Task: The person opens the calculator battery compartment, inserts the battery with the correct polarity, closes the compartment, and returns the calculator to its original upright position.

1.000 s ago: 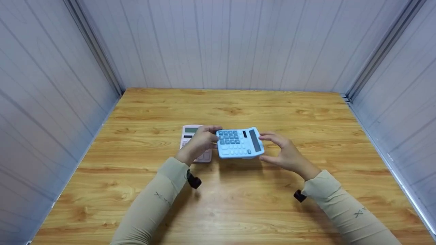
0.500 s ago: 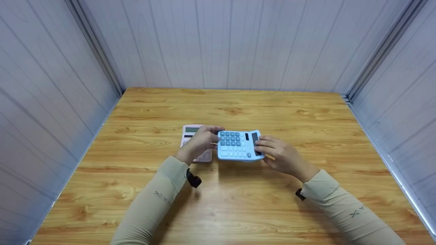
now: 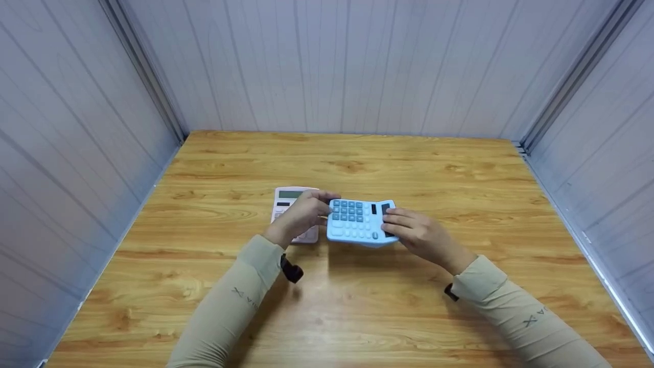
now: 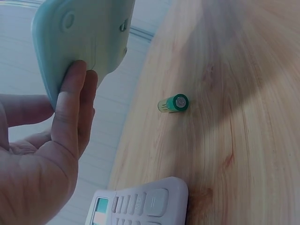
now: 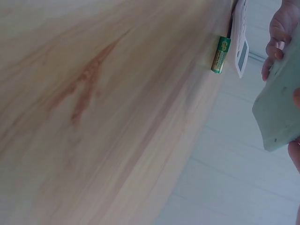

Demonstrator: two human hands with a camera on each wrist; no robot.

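Note:
A light blue calculator is held above the table, keys up, its display end to the right. My left hand pinches the keypad end, with fingers under the back and thumb opposite in the left wrist view. My right hand grips the display end: its fingers lie over the screen, and a fingertip touches the back in the right wrist view. Partly covered by the left hand, a pink calculator lies on the table. A green battery lies on the wood in both wrist views; from the head it is hidden.
The wooden tabletop is enclosed by pale panels at the back and both sides. A black wrist camera hangs at the left cuff, and another at the right cuff.
My right fingers have moved from the calculator's right edge onto its display and taken hold there. The blue calculator has shifted slightly right and nearer me. My left hand keeps its pinch.

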